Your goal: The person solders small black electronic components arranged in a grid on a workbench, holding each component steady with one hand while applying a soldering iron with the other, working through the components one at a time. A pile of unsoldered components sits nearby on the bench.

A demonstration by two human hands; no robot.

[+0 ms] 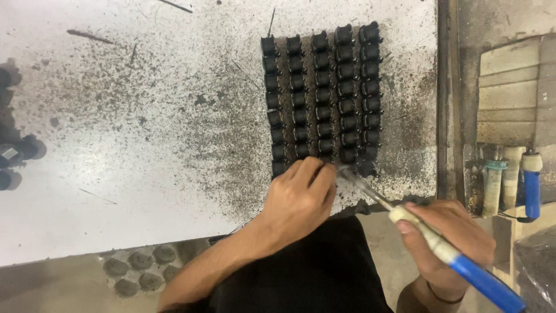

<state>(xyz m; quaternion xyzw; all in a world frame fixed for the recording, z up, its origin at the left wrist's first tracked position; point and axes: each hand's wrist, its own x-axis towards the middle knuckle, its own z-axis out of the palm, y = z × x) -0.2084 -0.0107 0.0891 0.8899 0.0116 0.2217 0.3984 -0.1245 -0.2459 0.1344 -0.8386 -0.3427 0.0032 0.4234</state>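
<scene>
The fingers of the left hand (299, 197) were curled down over the near end of the block of small black parts (322, 95), knuckles up, tips pressed onto the bottom row — pinching or merely steadying one piece, I could not tell, since the hand itself covered whatever lay under it. Just to the right of those fingertips, almost touching them, came the metal tip of the soldering-type tool (370, 191), whose shaft ran on a slant from the lower right up toward the upper left, so that its long axis pointed straight at the piece beneath the left fingers. The right hand (446, 240) was wrapped closed around that tool where the pale sleeve met the blue handle (486, 284), holding it like a pen; the handle's far end ran out of the bottom edge of the view. The left hand was plainly the nearer to the parts, the right standing off past the table's edge with only the tip reaching in. The parts stood in five straight columns running away from the person, close-packed on a white worktable (116, 174) heavily speckled with dark grit. Further out, more dark parts (17, 153) sat at the left edge, cut off and blurred, and a second blue-handled tool (531, 182) stood among pale holders at the right — what they held below I could not make out.
</scene>
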